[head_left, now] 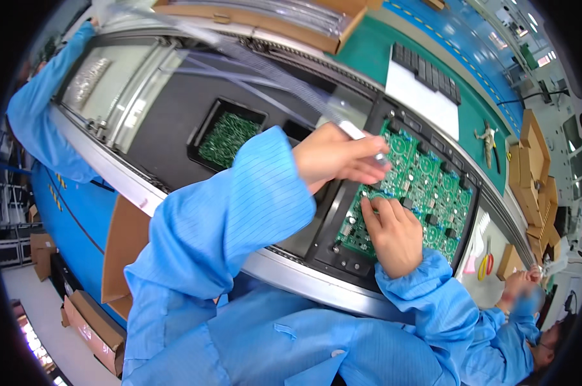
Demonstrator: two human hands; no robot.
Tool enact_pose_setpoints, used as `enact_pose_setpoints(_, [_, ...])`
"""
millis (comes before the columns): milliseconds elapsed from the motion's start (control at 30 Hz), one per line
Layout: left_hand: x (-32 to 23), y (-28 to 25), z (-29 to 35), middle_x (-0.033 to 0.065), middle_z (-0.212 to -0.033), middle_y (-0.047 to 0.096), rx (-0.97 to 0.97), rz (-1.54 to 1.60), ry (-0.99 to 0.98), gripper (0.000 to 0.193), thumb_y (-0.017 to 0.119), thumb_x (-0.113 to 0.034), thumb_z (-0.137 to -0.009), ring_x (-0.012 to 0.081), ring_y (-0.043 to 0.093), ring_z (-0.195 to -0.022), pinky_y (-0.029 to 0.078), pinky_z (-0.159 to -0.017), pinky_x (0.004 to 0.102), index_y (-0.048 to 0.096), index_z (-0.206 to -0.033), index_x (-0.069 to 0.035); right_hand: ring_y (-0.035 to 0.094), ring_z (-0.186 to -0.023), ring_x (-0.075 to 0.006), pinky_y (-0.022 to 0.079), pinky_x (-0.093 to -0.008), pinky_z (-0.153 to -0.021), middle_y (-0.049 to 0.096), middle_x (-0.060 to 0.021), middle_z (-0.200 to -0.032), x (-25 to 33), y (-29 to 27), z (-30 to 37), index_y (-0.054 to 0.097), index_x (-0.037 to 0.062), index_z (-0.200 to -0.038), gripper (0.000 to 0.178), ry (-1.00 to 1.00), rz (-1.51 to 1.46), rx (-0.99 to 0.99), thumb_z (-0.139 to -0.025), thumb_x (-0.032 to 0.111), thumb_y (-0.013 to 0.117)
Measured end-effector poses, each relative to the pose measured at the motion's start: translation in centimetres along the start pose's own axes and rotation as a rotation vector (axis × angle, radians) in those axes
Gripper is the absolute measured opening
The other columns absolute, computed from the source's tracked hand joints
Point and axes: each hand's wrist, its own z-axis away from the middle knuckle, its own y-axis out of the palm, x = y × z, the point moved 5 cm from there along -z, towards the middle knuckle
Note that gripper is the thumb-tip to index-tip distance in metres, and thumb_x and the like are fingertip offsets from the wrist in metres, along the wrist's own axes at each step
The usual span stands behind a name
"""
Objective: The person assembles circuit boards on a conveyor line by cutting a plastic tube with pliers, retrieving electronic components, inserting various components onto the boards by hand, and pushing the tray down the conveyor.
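Note:
A long translucent plastic tube (275, 76) slants from the upper left down to my left hand (339, 157). That hand is closed around the tube's white end, above the left part of a green circuit board (400, 168). My right hand (397, 235) rests on the board just below, its fingers bent and close together at the board's left side. Whatever lies under those fingertips is hidden. The board carries many small parts and sits in a black frame (326, 241). Left of my left hand, a black bin (192, 152) holds a heap of small green pieces.
The frame lies on a conveyor with a metal front rail (284, 276). Beyond are a cardboard box (333, 44) of clear tubes, a black keyboard (426, 72) and pliers (489, 143). Scissors (486, 264) lie right. Blue-sleeved people (46, 128) work at both sides.

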Motion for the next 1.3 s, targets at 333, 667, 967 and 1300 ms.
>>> enact_pose_setpoints(333, [-5.9, -1.0, -11.5, 0.027, -0.104, 0.059, 0.179, 0.158, -0.015, 0.036, 0.056, -0.021, -0.09, 0.0308, 0.064, -0.092, 0.055, -0.082, 0.0309, 0.052, -0.11, 0.008, 0.058, -0.085, -0.0246, 0.047, -0.0311, -0.073, 0.059, -0.0104, -0.106, -4.7, -4.4, 8.0, 0.062, 0.0045, -0.108, 0.038, 0.313, -0.4, -0.128, -0.071, -0.001, 0.06])
enact_pose_setpoints(667, [-6.9, -7.2, -12.1, 0.0291, -0.125, 0.044, -0.072, -0.079, 0.152, 0.054, 0.05, -0.028, -0.093, 0.0347, 0.047, -0.118, 0.037, -0.105, 0.0387, 0.033, -0.125, 0.012, 0.053, -0.067, -0.0352, 0.043, -0.0412, -0.06, 0.059, -0.0154, -0.079, -13.7, 0.2, 21.6, 0.058, 0.0006, -0.083, 0.031, 1.009, 0.031, 0.179, -0.089, 0.03, 0.051])
enact_pose_setpoints(967, [-0.1, 1.6, 5.3, 0.0093, -0.104, 0.064, -0.097, -1.493, 0.744, 0.026, 0.061, -0.01, -0.08, 0.024, 0.06, -0.093, 0.047, -0.081, 0.0325, 0.064, -0.104, -0.001, 0.051, -0.063, -0.0339, 0.041, -0.0406, -0.056, 0.057, -0.0135, -0.075, -13.8, -0.3, 21.6, 0.056, -0.0001, -0.077, 0.032, 0.997, 0.008, 0.169, -0.09, 0.029, 0.05])
enact_pose_setpoints(1300, [3.8, 6.2, 5.8, 0.0064, -0.122, 0.057, 0.07, -1.965, 0.644, 0.046, 0.057, -0.025, -0.079, 0.0252, 0.051, -0.111, 0.035, -0.098, 0.04, 0.054, -0.12, -0.005, 0.055, -0.072, -0.027, 0.045, -0.0341, -0.065, 0.06, -0.008, -0.083, -14.1, -0.9, 22.6, 0.063, 0.0035, -0.097, 0.024, 0.786, -0.055, -0.165, -0.078, 0.019, 0.062])
